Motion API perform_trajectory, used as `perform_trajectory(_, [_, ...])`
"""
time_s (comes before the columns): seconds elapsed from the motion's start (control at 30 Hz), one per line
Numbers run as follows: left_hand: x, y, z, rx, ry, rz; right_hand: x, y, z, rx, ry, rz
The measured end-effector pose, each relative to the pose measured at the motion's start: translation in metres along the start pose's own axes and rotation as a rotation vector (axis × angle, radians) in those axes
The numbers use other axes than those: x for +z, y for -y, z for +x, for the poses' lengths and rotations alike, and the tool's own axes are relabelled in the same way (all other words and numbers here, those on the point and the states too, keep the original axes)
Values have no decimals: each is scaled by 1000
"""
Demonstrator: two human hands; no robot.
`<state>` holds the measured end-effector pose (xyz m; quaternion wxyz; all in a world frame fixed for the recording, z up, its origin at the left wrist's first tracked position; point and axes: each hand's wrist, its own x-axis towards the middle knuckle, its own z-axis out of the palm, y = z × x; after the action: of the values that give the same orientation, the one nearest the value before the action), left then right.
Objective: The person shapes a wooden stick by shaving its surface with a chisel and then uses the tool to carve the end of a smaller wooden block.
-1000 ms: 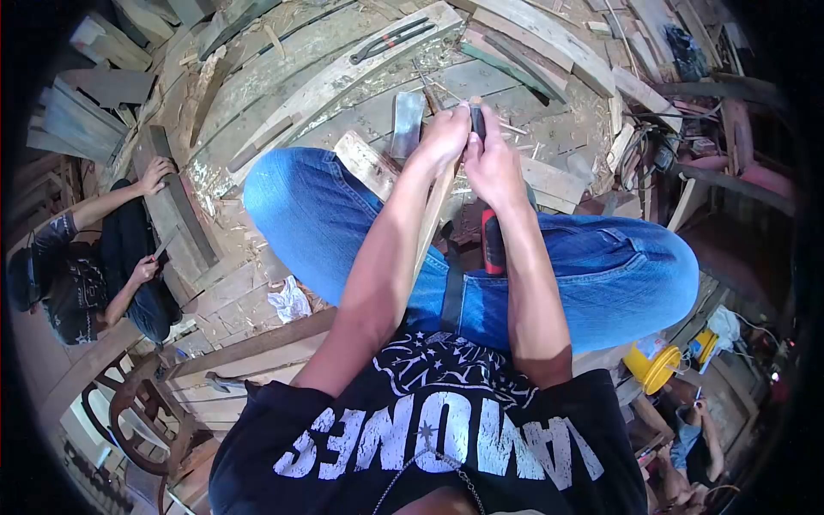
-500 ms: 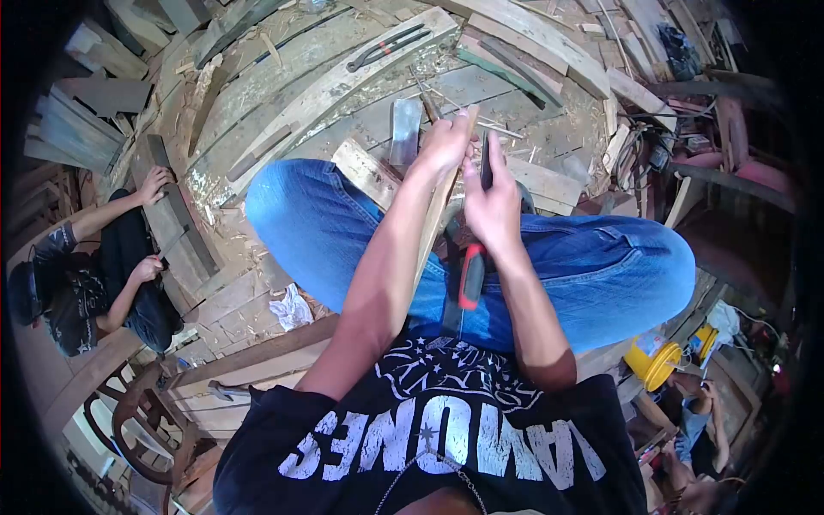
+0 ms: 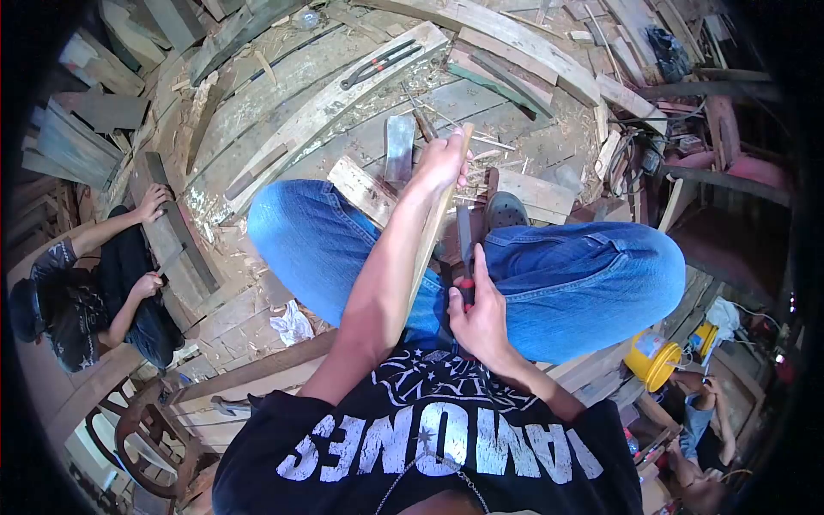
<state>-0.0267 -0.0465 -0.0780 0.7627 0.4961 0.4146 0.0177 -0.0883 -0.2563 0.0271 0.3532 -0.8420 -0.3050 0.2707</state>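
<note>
My left hand (image 3: 442,163) is closed around the upper part of a long, narrow wooden strip (image 3: 432,225), which slants down between my legs along the forearm. Lower and to the right, my right hand (image 3: 481,318) grips a hand tool by its red and black handle (image 3: 466,289). The tool's flat dark blade (image 3: 464,230) points up, away from my body, just right of the strip. The lower end of the strip is hidden by my left forearm.
Red-handled pincers (image 3: 382,64) lie on a curved plank (image 3: 318,112). A metal blade (image 3: 399,148) lies beyond my left knee. At the left, a co-worker's hands (image 3: 153,202) touch a beam (image 3: 176,245). Yellow bucket (image 3: 652,360) at right; another person sits beyond it.
My right hand has moved down toward my body, from beside the blade to the tool's handle. The blade now sits lower. My left hand still holds the strip.
</note>
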Motion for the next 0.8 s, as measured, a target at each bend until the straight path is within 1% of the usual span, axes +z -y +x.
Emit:
perform_trajectory(0.07, [0, -1, -1, 14, 11, -8, 0, -5, -3, 31, 63, 13])
perform_trajectory(0.17, [-1, -4, -3, 18, -2, 39, 0, -3, -8, 49, 49, -38])
perform_trajectory(0.2, [0, -2, -1, -6, -6, -29, -3, -1, -7, 45, 61, -63])
perform_trajectory(0.23, [0, -1, -1, -6, -3, -27, -2, -3, -7, 46, 57, -62])
perform_trajectory(0.3, [0, -2, -1, -14, 7, -54, -2, -6, -7, 107, 85, 53])
perform_trajectory(0.33, [0, -2, -1, -12, 12, -53, -2, -5, -6, 108, 79, 51])
perform_trajectory(0.4, [0, -4, -2, -23, -14, 0, -6, 5, 5, 181, -21, 361])
perform_trajectory(0.43, [1, -2, -1, -27, -13, -2, -8, 8, 17, 144, -28, 359])
perform_trajectory(0.5, [1, 1, 4, -18, -24, 25, -15, 14, 46, 154, -36, 330])
perform_trajectory(0.57, [2, -3, 0, -10, -26, 24, -16, 14, 73, 217, -12, 269])
perform_trajectory(0.6, [2, -7, -4, -18, -16, 38, -16, 14, 84, 217, 0, 166])
perform_trajectory(0.63, [3, -10, -7, -28, -7, 48, -17, 12, 93, 198, 32, 45])
perform_trajectory(0.7, [3, -3, -1, -16, -13, 37, -14, 8, 103, 129, 54, -81])
perform_trajectory(0.8, [-1, 1, 2, -4, -16, 32, -6, 9, 96, 98, 64, -161])
